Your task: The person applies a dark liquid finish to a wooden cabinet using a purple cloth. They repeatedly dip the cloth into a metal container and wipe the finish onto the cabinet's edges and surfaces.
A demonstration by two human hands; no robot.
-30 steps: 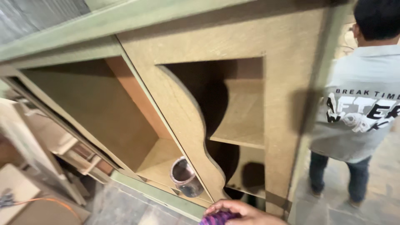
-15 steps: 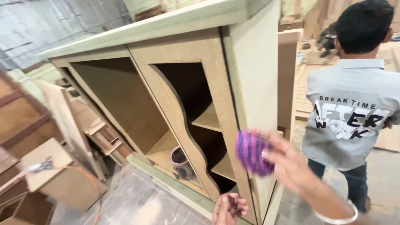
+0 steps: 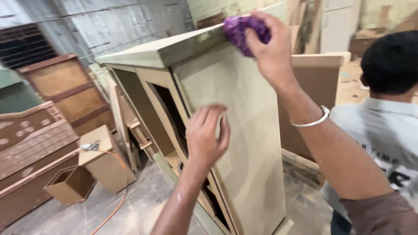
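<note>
A tall unfinished wooden cabinet point(image 3: 244, 143) with a green-painted top edge stands in front of me. My right hand point(image 3: 270, 48) is raised and shut on a purple cloth point(image 3: 241, 28), pressing it against the cabinet's top corner. My left hand point(image 3: 207, 137) lies flat, fingers spread, against the cabinet's front edge beside the side panel. A silver bangle point(image 3: 311, 119) sits on my right wrist.
Another person in a pale printed shirt point(image 3: 387, 126) stands close on the right. Wooden panels and a small open box point(image 3: 69, 185) sit on the dusty floor at left, with an orange cable point(image 3: 115, 191) running by. Boards lean at the back.
My view has swung round to the cabinet's side. My right hand has lifted the purple cloth from low at the cabinet front up to its top corner. My left hand has come up onto the cabinet.
</note>
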